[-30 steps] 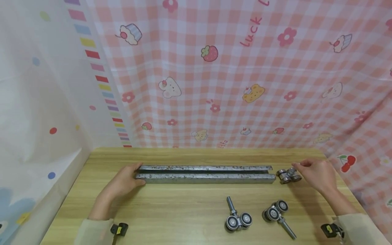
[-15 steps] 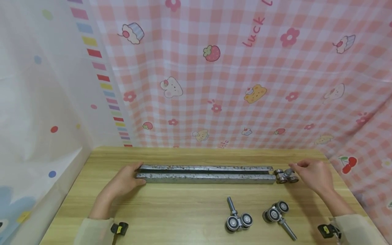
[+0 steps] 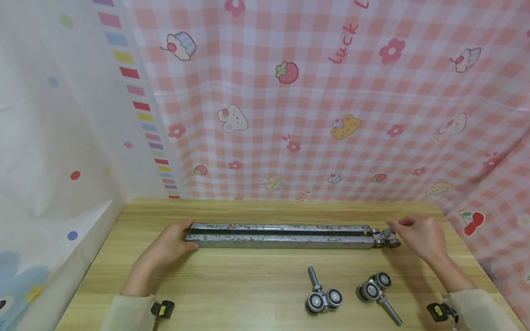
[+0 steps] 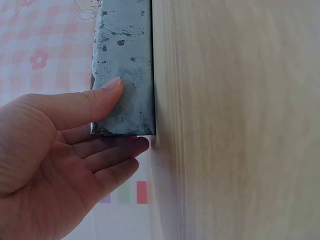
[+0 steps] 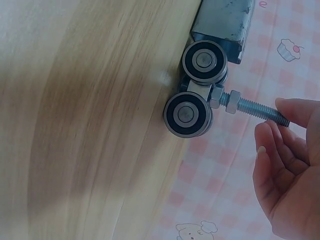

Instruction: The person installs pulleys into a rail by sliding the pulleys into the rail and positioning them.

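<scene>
A long slotted metal rail (image 3: 281, 242), grey with worn, rust-flecked patches, lies across the wooden table. My left hand (image 3: 169, 243) grips its left end; in the left wrist view the thumb lies along the side wall of the rail (image 4: 122, 65), the other fingers behind its end. At the opposite end, my right hand (image 3: 424, 236) pinches the tip of the threaded bolt on a roller trolley (image 5: 197, 87). The bolt stands up from the wheels. The trolley's leading wheels sit right at the rail's open right end, overlapping it in the right wrist view.
Two more roller trolleys lie in front of the rail: one (image 3: 324, 299) with its bolt pointing back, another (image 3: 374, 286) with its bolt pointing toward the front right. Behind the wooden table (image 3: 232, 280) hangs a pink checked cloth (image 3: 256, 101), with a white cloth on the left.
My right hand has slid the trolley leftward, closing the gap to the rail's right end. My left hand keeps its grip on the rail, which stays in place.
</scene>
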Tool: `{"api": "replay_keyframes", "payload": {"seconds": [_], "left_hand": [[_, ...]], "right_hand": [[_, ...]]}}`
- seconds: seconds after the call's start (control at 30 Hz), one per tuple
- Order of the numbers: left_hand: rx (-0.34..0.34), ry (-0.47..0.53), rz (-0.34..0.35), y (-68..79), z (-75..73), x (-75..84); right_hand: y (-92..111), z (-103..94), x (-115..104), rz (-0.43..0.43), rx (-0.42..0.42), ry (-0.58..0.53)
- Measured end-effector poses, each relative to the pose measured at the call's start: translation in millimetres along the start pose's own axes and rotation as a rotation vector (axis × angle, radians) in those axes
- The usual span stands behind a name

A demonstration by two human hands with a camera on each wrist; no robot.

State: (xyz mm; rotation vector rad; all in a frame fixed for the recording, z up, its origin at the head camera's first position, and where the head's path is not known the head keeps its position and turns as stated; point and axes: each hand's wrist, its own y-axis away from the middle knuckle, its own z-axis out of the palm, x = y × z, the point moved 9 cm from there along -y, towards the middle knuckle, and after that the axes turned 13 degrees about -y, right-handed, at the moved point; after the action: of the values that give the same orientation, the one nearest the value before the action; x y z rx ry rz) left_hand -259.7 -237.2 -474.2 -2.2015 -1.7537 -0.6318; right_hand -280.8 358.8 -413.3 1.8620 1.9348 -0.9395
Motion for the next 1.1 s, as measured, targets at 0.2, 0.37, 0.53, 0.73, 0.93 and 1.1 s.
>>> {"api": "replay_keyframes", "payload": {"seconds": [0.2,0.37,0.53,0.73,0.93,1.1], "left_hand": [[0.003,-0.007,0.003,0.2,-0.7,0.8],[-0.001,0.004,-0.006,1.3,-1.1,1.0],[-0.004,0.007,-0.012,2.1,-1.5,1.4],[-0.004,0.005,-0.008,2.0,-1.9,2.1],[0.002,0.005,0.003,1.2,-1.7,1.7],[0.005,0.012,0.001,1.5,-1.3,1.2]], "right_hand": [[0.9,1.8,-4.6,-0.017,0.001,-0.011],[0.7,4.0,-8.5,-0.035,0.003,-0.020],[-0.2,6.2,-11.0,-0.041,-0.003,-0.026],[1.1,6.7,-11.8,-0.040,-0.007,-0.022],[1.6,7.9,-14.4,-0.051,-0.012,-0.028],[1.2,11.5,-17.5,-0.058,-0.021,-0.044]]}}
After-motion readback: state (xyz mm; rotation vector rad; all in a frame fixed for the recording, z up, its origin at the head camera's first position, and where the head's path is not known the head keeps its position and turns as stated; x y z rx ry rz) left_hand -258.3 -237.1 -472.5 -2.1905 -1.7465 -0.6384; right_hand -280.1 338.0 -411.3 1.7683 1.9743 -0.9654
